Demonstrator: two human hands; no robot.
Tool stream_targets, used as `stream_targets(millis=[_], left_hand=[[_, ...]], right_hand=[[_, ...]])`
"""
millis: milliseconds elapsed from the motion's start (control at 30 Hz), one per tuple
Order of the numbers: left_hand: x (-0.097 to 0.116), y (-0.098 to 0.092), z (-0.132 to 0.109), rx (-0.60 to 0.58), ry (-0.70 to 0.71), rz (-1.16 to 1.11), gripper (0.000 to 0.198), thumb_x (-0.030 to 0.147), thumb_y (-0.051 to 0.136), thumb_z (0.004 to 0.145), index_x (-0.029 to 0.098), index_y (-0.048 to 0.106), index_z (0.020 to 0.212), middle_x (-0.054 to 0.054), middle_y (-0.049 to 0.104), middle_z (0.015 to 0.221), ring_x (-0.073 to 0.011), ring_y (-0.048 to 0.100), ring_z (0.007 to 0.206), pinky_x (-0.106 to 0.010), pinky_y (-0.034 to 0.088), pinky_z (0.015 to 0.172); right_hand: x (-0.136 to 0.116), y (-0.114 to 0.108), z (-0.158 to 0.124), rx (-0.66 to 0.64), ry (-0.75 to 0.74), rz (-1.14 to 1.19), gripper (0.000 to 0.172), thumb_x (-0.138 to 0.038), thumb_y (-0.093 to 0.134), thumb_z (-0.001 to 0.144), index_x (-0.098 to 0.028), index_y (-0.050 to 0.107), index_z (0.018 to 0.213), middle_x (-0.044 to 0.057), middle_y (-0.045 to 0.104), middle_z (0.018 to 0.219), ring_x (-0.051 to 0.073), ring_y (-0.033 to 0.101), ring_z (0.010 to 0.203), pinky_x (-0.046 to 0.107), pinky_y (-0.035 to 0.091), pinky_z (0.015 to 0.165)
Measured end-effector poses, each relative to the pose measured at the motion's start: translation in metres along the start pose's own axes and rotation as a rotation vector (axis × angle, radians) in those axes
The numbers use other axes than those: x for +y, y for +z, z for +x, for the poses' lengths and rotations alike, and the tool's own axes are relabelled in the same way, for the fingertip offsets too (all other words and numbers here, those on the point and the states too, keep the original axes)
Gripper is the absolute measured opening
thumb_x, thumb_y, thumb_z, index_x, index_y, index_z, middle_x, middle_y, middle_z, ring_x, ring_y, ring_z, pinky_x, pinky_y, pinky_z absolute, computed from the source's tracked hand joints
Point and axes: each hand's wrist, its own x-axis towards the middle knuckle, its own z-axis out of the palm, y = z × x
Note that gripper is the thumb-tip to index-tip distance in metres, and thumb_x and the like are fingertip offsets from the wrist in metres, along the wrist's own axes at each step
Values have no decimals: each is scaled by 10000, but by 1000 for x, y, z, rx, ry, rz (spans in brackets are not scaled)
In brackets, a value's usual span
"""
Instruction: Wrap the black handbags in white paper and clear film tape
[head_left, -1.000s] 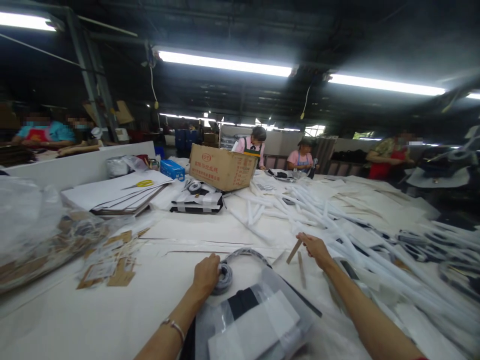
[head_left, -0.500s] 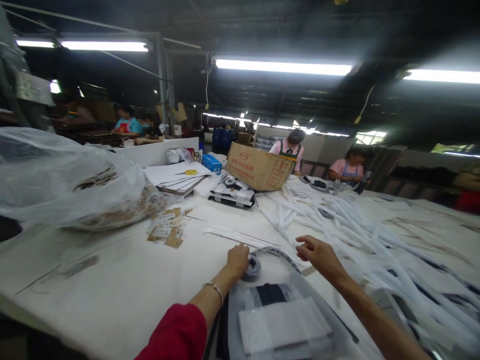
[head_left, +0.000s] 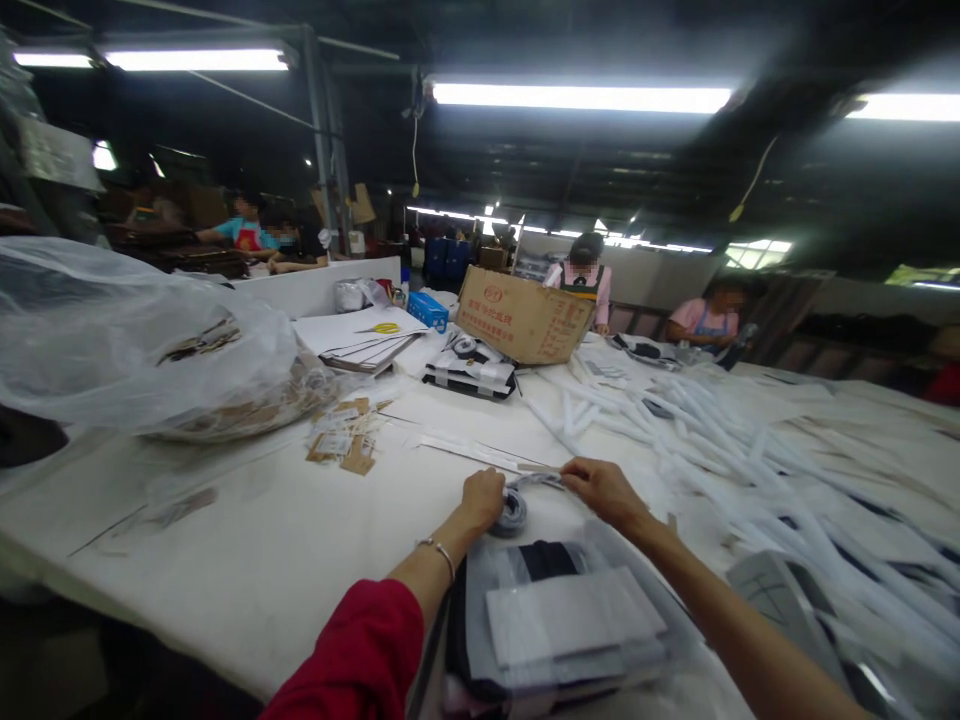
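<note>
My left hand (head_left: 482,498) is closed on the side of a coiled grey strap (head_left: 513,512) above the table. The strap's loose length (head_left: 536,480) runs from the coil to my right hand (head_left: 602,488), whose fingers pinch its far end. Below both hands lies a folded bundle in clear plastic (head_left: 480,600), grey and black, with a pale flat card (head_left: 574,618) on top. Part of the coil is hidden behind the fingers of my left hand.
Long white strips (head_left: 720,430) spread over the right side of the table (head_left: 300,560). A large clear plastic bag (head_left: 135,350), brown tags (head_left: 349,440), yellow-handled scissors (head_left: 385,328) on white sheets and a cardboard box (head_left: 521,315) stand farther off. Several people work behind.
My right hand has moved left and now pinches the strap's loose end, which lay curved on the right before. My left hand stays at the coil. The view has tilted slightly.
</note>
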Motion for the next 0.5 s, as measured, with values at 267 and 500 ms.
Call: stream_targets(millis=[267,500], left_hand=[[2,0,1,-2,-2,19,278,120,466,862,161,639,1076,-128,645,1130,-260,608,1088,-364,490,878],[-1,8,3,6,-17,-13,297,147,479,833,169,642,1081,-124,653,1136,-284,608,1090,-385,493,886]], right_hand=[[4,33,64,-171,-45,-303,244,-209,543,866,-219,763,969,70,764,975,215,689,955,278,469,828],[8,85,110,-312,-46,-550,148,-217,640,895,-114,698,985,122,710,1013,230,681,939,379,537,826]])
